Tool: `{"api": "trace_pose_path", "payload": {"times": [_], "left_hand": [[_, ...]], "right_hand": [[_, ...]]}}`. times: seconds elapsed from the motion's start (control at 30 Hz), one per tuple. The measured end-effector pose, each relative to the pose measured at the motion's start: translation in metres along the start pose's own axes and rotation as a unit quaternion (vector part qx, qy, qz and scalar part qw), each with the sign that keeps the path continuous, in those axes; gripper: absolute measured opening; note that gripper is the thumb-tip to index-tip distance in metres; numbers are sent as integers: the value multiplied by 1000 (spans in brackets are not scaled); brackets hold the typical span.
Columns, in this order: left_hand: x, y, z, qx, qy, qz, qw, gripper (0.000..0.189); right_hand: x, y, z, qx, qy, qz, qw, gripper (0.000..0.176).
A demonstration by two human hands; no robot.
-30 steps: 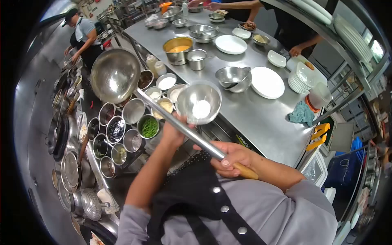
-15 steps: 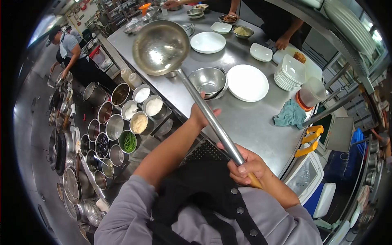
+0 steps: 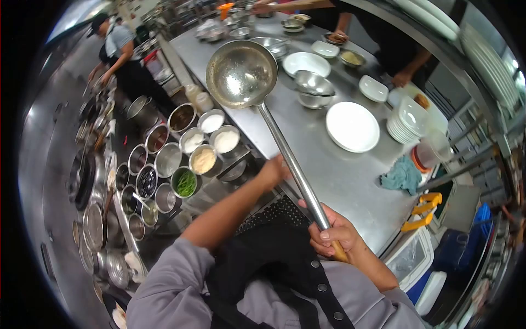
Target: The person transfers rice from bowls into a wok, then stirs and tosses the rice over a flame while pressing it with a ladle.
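A large metal ladle (image 3: 243,77) with a long steel handle and a wooden end slants across the middle of the view, its bowl over the steel table. Fingers of my right hand (image 3: 335,233) are wrapped round the lower handle, just above the wooden end. My left hand (image 3: 275,171) hovers at the table's near edge, beside and partly behind the handle; its fingers are smeared by motion. Past the ladle, metal bowls (image 3: 314,85) stand together on the table, the upper one tilted. Large white plates (image 3: 352,127) lie stacked to their right.
Metal pots of ingredients, including chopped greens (image 3: 186,183) and white powder (image 3: 226,140), crowd the left side. A teal cloth (image 3: 401,174) and stacked white dishes (image 3: 406,120) sit at right. A co-worker (image 3: 123,60) stands far left; another person's hand (image 3: 402,78) is across the table.
The metal bowls have moved farther across the table, and one now tilts. My left hand has drawn back from them toward the near edge. My right hand keeps its grip; the view has shifted.
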State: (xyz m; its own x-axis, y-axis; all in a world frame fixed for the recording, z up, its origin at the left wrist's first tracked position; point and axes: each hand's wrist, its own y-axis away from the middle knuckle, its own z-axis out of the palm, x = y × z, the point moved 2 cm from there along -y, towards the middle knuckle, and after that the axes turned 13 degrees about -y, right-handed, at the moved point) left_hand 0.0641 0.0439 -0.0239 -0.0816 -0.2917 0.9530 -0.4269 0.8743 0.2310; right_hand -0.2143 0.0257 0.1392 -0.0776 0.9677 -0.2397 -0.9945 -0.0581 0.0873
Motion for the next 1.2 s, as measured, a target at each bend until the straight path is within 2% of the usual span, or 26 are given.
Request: {"api": "trace_pose_path", "payload": {"times": [0.03,0.07,0.1,0.13,0.2,0.23,0.3,0.37,0.43,0.5,0.57,0.6,0.63,0.67,0.7,0.73,0.8,0.83,0.87,0.9,0.93,0.97,1.0,1.07,1.13,1.2], "left_hand": [[-18,40,-10,-54,-46,12,997,26],[-10,91,-20,-60,-116,-50,990,27],[-51,130,-39,-111,-90,-64,988,33],[-76,171,-62,-126,-188,-10,974,41],[-128,256,-100,-95,-215,-116,965,43],[-134,298,-115,-32,-189,-133,972,43],[-129,402,-133,39,-7,-163,986,50],[-97,491,-138,154,75,-141,975,51],[-58,578,-133,263,20,-55,963,46],[-39,664,-136,379,18,-3,925,40],[-44,740,-140,551,165,-20,818,32],[-39,778,-149,664,-12,-134,736,32],[-28,807,-162,728,-189,-247,611,31],[-38,837,-176,763,-354,-274,466,31],[-56,861,-186,757,-502,-291,300,30],[-79,880,-197,760,-498,-298,292,30],[-121,910,-213,734,-411,-445,308,23],[-129,916,-215,736,-407,-449,302,23],[-135,919,-215,736,-403,-453,301,22],[-139,921,-218,735,-401,-455,302,23],[-138,921,-220,738,-398,-457,296,24],[-138,921,-220,738,-396,-459,297,24],[-136,921,-219,741,-406,-452,285,24],[-138,922,-223,756,-422,-430,255,22],[-138,921,-224,759,-412,-435,257,23],[-138,921,-226,761,-399,-444,254,23]], "right_hand": [[6,-9,3,4,4,18,1000,86],[13,-22,7,5,11,43,999,86],[22,-38,13,-6,22,76,997,86],[31,-56,19,-12,27,95,995,85],[56,-95,41,-19,51,151,987,84],[71,-117,55,-36,82,176,980,86],[114,-163,89,-99,127,205,965,89],[163,-207,130,-172,199,206,943,92],[225,-239,179,-241,267,154,920,91],[295,-262,227,-341,318,31,884,88],[373,-275,287,-406,333,-30,851,88],[415,-270,320,-426,335,-64,838,88],[447,-270,346,-442,334,-102,826,88],[478,-278,361,-515,313,-72,795,82],[504,-284,375,-585,289,-43,757,76],[536,-282,388,-595,307,-26,742,75],[605,-271,406,-598,371,-3,711,76],[641,-271,406,-589,416,2,692,76],[688,-285,393,-601,429,54,672,77],[720,-282,387,-566,568,88,591,76],[762,-294,358,-597,544,108,580,74],[787,-296,337,-589,625,131,496,75],[830,-329,281,-645,627,111,424,78],[837,-344,242,-579,697,297,300,81],[816,-370,219,-598,673,283,330,81],[777,-375,257,-586,675,314,319,78]]}}
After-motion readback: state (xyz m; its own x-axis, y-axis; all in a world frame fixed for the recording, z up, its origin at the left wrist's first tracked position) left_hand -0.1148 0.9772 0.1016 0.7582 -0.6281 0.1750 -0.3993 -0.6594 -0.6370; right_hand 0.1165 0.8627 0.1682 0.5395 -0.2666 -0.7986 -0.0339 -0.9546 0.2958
